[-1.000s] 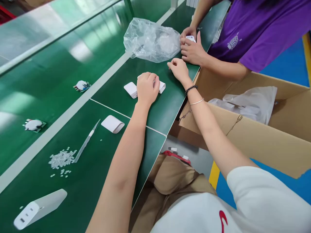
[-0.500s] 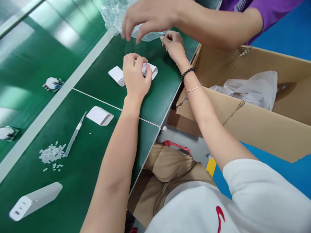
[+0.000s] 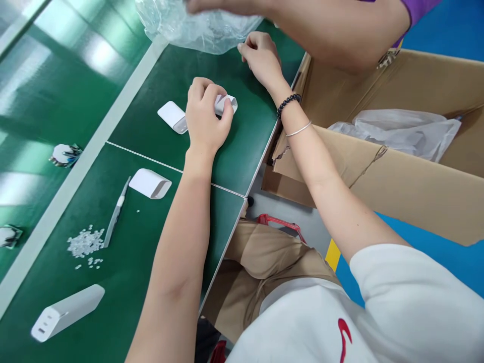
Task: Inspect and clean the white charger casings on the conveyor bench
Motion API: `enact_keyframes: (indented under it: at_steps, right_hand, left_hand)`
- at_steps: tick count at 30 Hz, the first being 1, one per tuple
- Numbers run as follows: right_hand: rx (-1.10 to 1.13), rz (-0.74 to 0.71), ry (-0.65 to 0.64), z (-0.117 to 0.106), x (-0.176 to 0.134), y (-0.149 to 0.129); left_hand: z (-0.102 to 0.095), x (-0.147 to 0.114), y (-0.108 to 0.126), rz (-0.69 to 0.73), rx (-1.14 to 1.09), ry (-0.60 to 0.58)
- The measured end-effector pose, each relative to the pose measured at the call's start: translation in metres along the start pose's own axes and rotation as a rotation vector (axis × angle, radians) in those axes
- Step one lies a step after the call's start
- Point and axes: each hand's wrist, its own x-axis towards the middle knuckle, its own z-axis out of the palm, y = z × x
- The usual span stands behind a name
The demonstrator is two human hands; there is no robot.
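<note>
Although a co-worker's arm point(image 3: 328, 33) has swung across, left hand point(image 3: 207, 116) curls round a case point(image 3: 220, 105) apparently unhindered, right hand point(image 3: 262, 58) closed thumb-to-finger, contents unclear.

Around one slim pointed tool point(image 3: 120, 201) are two circuit assemblies point(image 3: 65, 155) to its left, one heap of translucent bits point(image 3: 85, 243), uncountable, by its lower end, one ported white block point(image 3: 68, 312) below, at least three white casings point(image 3: 145, 181) rightward, and, farther right, one cardboard box point(image 3: 397, 171).
</note>
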Motion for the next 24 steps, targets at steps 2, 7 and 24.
enact_keyframes:
  at_steps: [2, 7, 24]
  right_hand:
    - [0.005, 0.098, 0.05, -0.002, -0.006, -0.005]
    - [0.05, 0.171, 0.069, -0.008, -0.013, -0.016]
    - [0.321, -0.183, 0.236, -0.007, -0.143, -0.04]
  left_hand:
    - [0.0, 0.0, 0.002, 0.005, -0.014, -0.006]
    - [0.001, -0.001, 0.0, -0.057, 0.026, -0.055]
    - [-0.002, -0.01, 0.087, -0.089, 0.067, -0.156]
